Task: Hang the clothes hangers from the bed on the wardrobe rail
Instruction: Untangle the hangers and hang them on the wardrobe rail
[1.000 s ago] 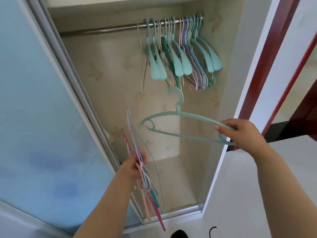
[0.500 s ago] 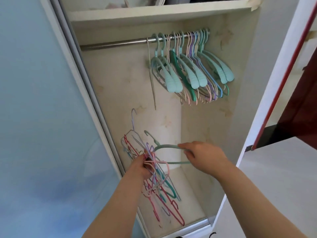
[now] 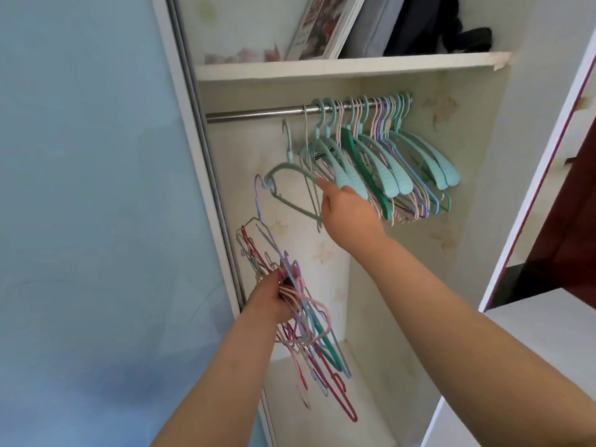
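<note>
My right hand point(image 3: 346, 209) grips a pale green hanger point(image 3: 285, 175) by its right shoulder and holds it upright. Its hook sits just below the bare left stretch of the metal wardrobe rail point(image 3: 254, 113), not touching it. My left hand point(image 3: 275, 296) grips a tangled bundle of thin hangers point(image 3: 309, 333), pink, red, teal and lilac, low by the wardrobe's left edge. Several hangers point(image 3: 387, 156), mostly mint green with some pink and purple, hang packed on the right part of the rail.
A blue frosted sliding door point(image 3: 90, 221) fills the left side, with its frame point(image 3: 193, 175) close to my left hand. A white shelf point(image 3: 351, 64) above the rail carries a picture frame and folded dark items. A red-edged door point(image 3: 548, 175) stands to the right.
My right hand has lifted the pale green hanger from beside the bundle up toward the rail. The left hand has stayed low with the bundle. The view has tilted upward.
</note>
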